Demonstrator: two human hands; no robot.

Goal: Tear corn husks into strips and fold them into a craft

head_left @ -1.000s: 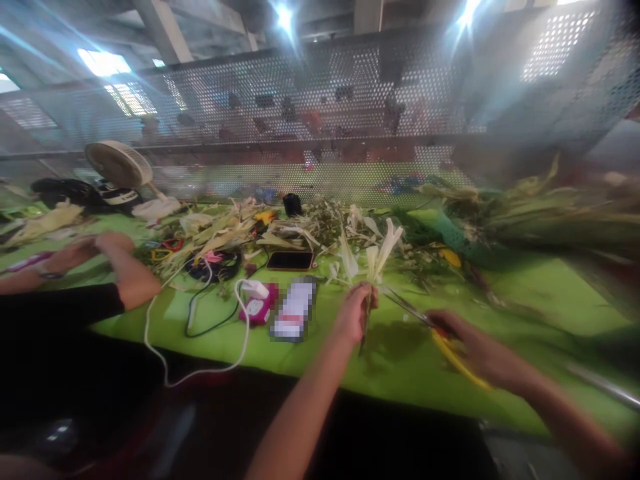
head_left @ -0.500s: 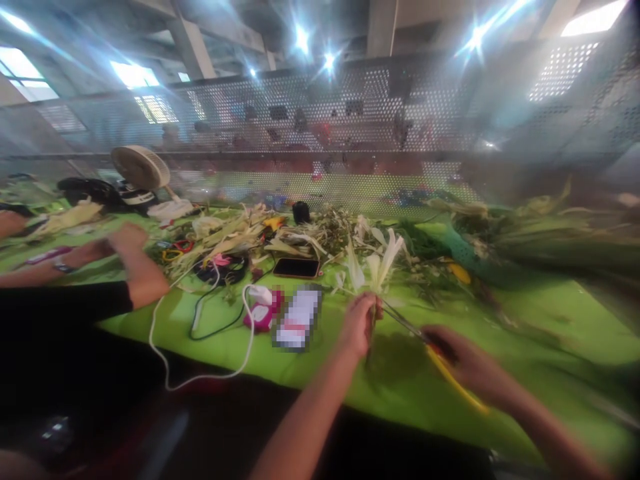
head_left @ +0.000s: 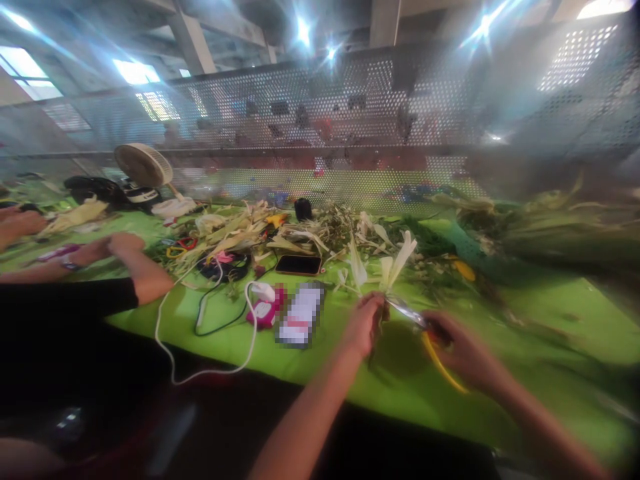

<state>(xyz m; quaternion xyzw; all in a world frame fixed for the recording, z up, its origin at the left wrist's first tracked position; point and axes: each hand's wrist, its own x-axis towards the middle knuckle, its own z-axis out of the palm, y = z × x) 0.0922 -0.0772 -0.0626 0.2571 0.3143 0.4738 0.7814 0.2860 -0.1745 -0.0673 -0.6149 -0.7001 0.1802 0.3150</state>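
Above the table [head_left: 415,393], scissors [head_left: 411,313] are right of the leaf bundle [head_left: 399,267].

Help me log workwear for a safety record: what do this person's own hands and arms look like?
The left hand and right hand are ungloved. Both wrists look bare, with no watch or bracelet visible, and no sleeve shows on either forearm. Blur hides whether any rings are worn.

Workshop-like hall, concrete pillars [head_left: 193,45], bright ceiling lights [head_left: 303,31], a perforated partition [head_left: 240,127], a long green worktable [head_left: 415,383] strewn with pale dry leaves [head_left: 235,235], a co-worker's arms [head_left: 140,265] alongside
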